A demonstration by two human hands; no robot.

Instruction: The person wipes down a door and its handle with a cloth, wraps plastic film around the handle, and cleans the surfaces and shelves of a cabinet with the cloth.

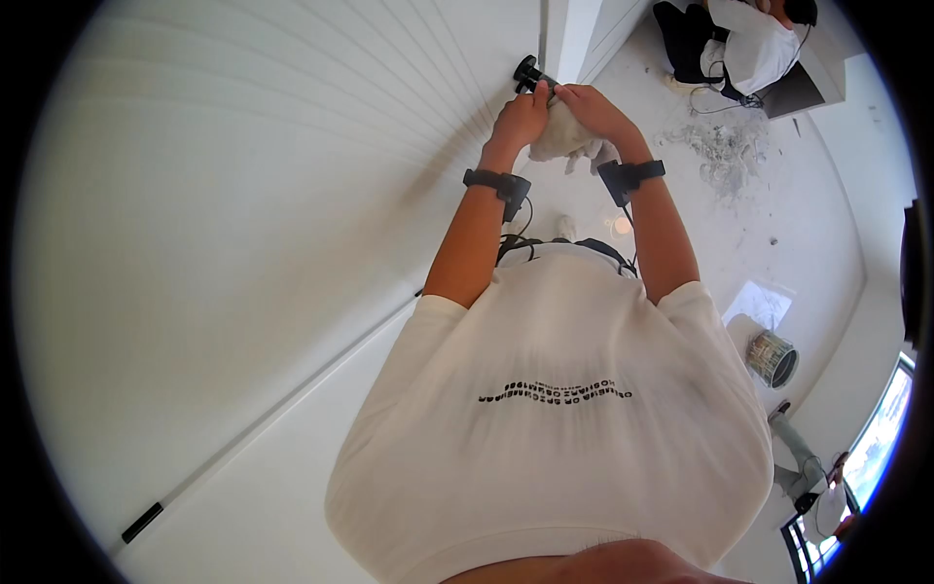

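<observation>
My left hand [520, 122] and my right hand [598, 112] are close together at the top of the view, at the edge of a white grooved door [243, 195]. Between them hangs a crumpled whitish cloth [560, 134], with the fingers of both hands closed on it. The thumbs meet next to a black door handle [528, 74]. Whether the fingertips touch the handle through the cloth is hard to make out. Each wrist carries a black strap with a small box and a cable.
A person in a white shirt [764, 49] sits low at the top right, by an open box-like unit. Grey debris [730, 151] is scattered on the pale floor. A bucket [772, 358] lies to my right; another person [803, 462] is partly visible near a window.
</observation>
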